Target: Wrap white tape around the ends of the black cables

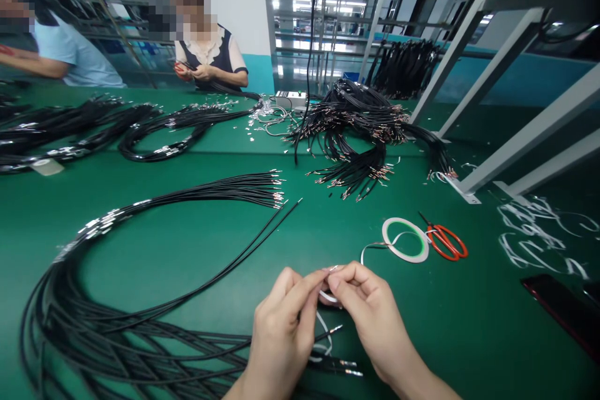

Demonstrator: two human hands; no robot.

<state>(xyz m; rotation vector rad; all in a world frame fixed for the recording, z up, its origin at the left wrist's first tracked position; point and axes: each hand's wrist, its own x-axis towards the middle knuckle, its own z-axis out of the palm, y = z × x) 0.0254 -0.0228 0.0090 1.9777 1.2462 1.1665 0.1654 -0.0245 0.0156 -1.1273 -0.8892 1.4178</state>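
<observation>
My left hand (285,325) and my right hand (370,312) meet at the lower middle, fingertips pinched together around a small shiny cable end. A white strip (328,295) curves between the fingers, and more of it hangs below them. Black cables with metal tips (197,340) run from the left beneath my left hand. Two separate cables (239,258) point toward the upper right, beside a bundle with its tips lined up (225,190). Right of centre lies a white and green tape roll (385,237), touching or close to orange-handled scissors (449,242).
Piles of black cables lie along the back (356,112) and the far left (60,125). White scraps (534,231) and a dark phone-like object (562,312) are at the right, near metal supports (529,119). Two people sit across the table.
</observation>
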